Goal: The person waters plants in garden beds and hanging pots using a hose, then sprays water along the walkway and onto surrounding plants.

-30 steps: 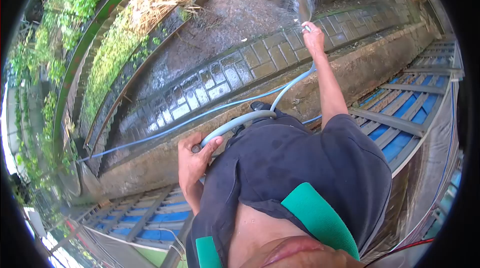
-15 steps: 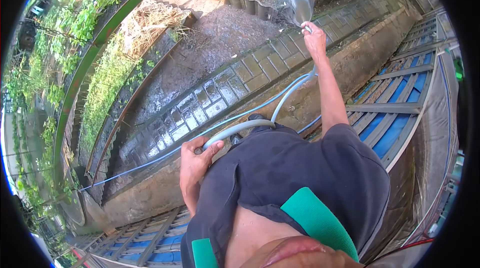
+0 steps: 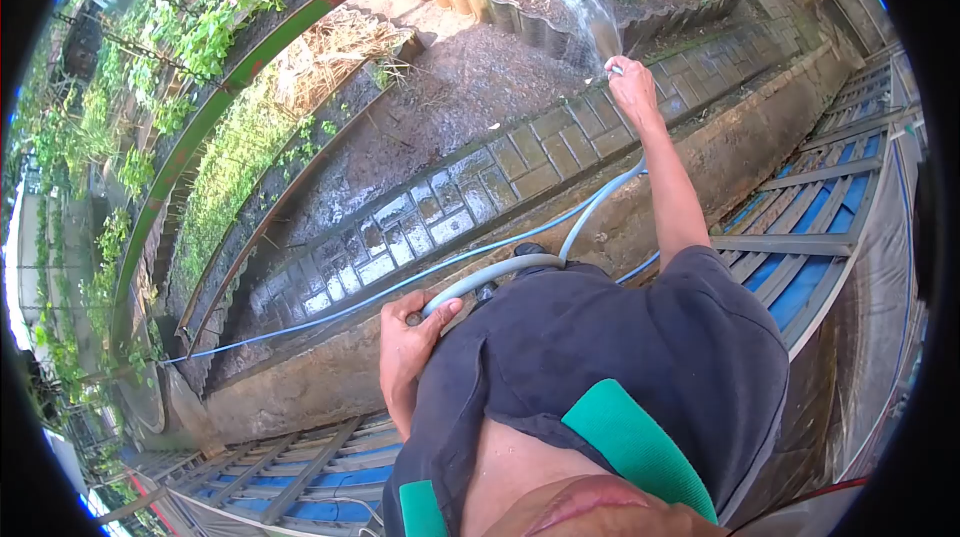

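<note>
My right hand (image 3: pixel 632 92), its arm stretched out ahead, is closed around the end of a pale blue-grey garden hose (image 3: pixel 475 283). From its fingers a fan of water (image 3: pixel 592 22) sprays forward over the soil bed. My left hand (image 3: pixel 405 345) grips another part of the hose close to my body, thumb and fingers wrapped around it. Between the hands the hose bends across my dark shirt (image 3: pixel 590 337) and rises behind my right forearm. The exact outlet is hidden by my fingers and the spray.
A wet brick path (image 3: pixel 430 227) runs diagonally beside a low concrete wall (image 3: pixel 300 377). Beyond lie a dark soil bed (image 3: pixel 440 107), a straw heap (image 3: pixel 335 52), and a curved green metal edge (image 3: pixel 215 102) with plants. Wooden slats over blue sheeting (image 3: pixel 800 257) are at right.
The view has shifted slightly, so the surroundings and both hands appear a little farther right and lower. Water still sprays, now spreading more to the left. Both hands keep hold of the hose.
</note>
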{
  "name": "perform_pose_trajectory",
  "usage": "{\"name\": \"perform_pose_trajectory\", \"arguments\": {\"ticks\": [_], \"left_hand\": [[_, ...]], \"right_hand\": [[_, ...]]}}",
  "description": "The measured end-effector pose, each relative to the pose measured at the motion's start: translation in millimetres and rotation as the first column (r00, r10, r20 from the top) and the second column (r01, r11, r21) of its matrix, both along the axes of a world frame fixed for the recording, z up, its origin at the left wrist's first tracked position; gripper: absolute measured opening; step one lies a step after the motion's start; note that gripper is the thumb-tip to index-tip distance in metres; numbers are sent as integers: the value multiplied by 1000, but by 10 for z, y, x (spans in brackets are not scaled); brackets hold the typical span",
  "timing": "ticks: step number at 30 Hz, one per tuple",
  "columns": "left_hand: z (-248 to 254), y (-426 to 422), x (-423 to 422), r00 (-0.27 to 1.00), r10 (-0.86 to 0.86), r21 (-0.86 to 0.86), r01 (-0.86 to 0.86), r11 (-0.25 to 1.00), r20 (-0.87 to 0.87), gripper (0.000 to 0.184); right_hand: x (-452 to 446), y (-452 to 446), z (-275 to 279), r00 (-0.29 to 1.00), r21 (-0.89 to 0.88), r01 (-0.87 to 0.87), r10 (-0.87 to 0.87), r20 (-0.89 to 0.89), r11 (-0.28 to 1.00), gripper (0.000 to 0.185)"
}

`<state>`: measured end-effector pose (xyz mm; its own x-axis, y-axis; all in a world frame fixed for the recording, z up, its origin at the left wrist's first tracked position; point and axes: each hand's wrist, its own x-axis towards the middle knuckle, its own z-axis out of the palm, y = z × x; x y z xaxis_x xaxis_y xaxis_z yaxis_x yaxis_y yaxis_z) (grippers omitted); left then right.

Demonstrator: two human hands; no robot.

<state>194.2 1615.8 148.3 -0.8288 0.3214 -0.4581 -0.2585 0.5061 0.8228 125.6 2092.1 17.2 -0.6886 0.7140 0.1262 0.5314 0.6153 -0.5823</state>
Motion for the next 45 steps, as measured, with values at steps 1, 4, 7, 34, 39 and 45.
{"name": "perform_pose_trajectory", "arguments": {"ticks": [1,4,7,34,39,45], "left_hand": [[19,5,26,1000,23,12,-23,1000,6,31],[22,-19,87,996,87,32,-87,996,22,32],[-110,-136,66,999,34,7,-34,999,3,30],[14,4610,-479,865,-501,-144,501,854,37,33],[-124,4986,-853,880,-464,-141,474,869,100,34],[-328,5661,-1423,879,-471,-116,476,872,71,35]], "right_hand": [[34,106,-36,999,-3,38,-38,-8,999,27],[100,403,37,992,10,123,-122,-41,992,28],[212,566,267,980,111,191,-184,-70,975,28],[2428,4605,-755,751,-28,658,-653,99,752,39],[2342,5087,-773,764,-26,628,-610,212,778,35],[1461,5938,-2010,877,-140,203,-116,467,969,32]]}}
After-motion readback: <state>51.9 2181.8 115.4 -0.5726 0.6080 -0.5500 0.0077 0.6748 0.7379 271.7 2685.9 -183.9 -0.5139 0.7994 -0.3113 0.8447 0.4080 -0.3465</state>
